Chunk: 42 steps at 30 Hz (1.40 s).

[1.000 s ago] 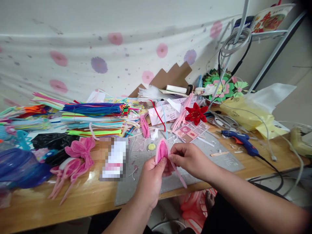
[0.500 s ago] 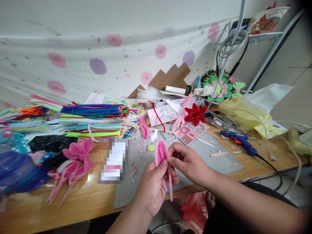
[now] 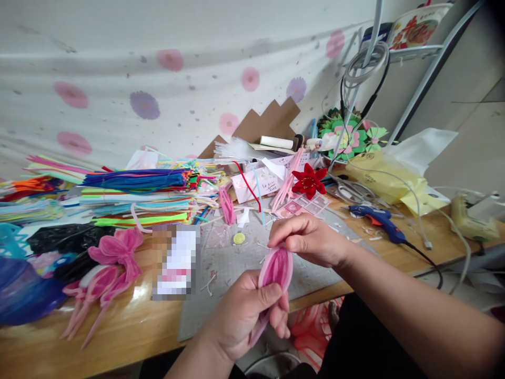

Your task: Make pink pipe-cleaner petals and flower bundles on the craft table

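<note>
Head view, from where I stand beside the worker. Two bare hands meet above the near edge of a wooden table. Left hand: closed round the lower part of a pink fuzzy petal, thumb laid across its front, fingers behind. Right hand: bent over from the right, thumb and fingers curled at the petal's upper tip; whether they pinch it or only touch, I cannot tell. Petal stands tilted between the hands, pale rim around a deeper pink middle, its tail running down below the left palm.

Under and beyond the hands, a grey mat. On it, a small yellow disc and white scraps. Farther back, a pink bundle of stems and a red flower, the latter near a printed card of pink squares.

Right side: blue glue gun lying on the wood, scissors just behind it, yellow bag beyond.

Left side: pink looped pieces next to black plastic; behind these, stacked coloured stems, a blue bundle on top. Flower-printed cloth hangs along the wall.
</note>
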Motion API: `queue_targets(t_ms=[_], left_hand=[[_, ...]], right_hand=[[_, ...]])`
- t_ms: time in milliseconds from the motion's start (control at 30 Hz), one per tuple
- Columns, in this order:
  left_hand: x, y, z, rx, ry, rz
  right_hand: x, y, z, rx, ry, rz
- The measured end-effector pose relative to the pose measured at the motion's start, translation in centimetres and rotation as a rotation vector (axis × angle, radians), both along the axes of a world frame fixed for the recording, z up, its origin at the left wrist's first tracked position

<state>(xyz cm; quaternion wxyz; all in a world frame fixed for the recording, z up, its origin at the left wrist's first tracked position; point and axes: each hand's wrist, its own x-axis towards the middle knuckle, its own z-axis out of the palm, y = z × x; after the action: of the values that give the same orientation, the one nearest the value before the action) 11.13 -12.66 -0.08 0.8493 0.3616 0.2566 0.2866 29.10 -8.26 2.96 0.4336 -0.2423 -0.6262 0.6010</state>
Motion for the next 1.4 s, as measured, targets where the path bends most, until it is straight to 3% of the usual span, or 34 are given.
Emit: queue_targets(t_ms=[433, 833, 1067, 1267, 1400], left_hand=[[-0.1, -0.2, 0.3, 0.017, -0.013, -0.092], [-0.3, -0.5, 0.3, 0.043, 0.023, -0.142], [-0.3, -0.4, 0.4, 0.052, 0.007, -0.154], [-0.5, -0.4, 0.8, 0.073, 0.055, -0.131], [-0.3, -0.2, 0.7, 0.133, 0.120, -0.068]], right_hand=[[-1.2, -0.9, -0.5, 0.112, 0.260, -0.050], [-0.4, -1.1, -0.1, 0.107, 0.179, 0.146], [-1.2, -1.5, -0.2, 0.119, 0.238, 0.064], [-2.1, -1.9, -0.7, 0.030, 0.360, -0.035], [-1.7, -1.6, -0.7, 0.103, 0.291, -0.136]])
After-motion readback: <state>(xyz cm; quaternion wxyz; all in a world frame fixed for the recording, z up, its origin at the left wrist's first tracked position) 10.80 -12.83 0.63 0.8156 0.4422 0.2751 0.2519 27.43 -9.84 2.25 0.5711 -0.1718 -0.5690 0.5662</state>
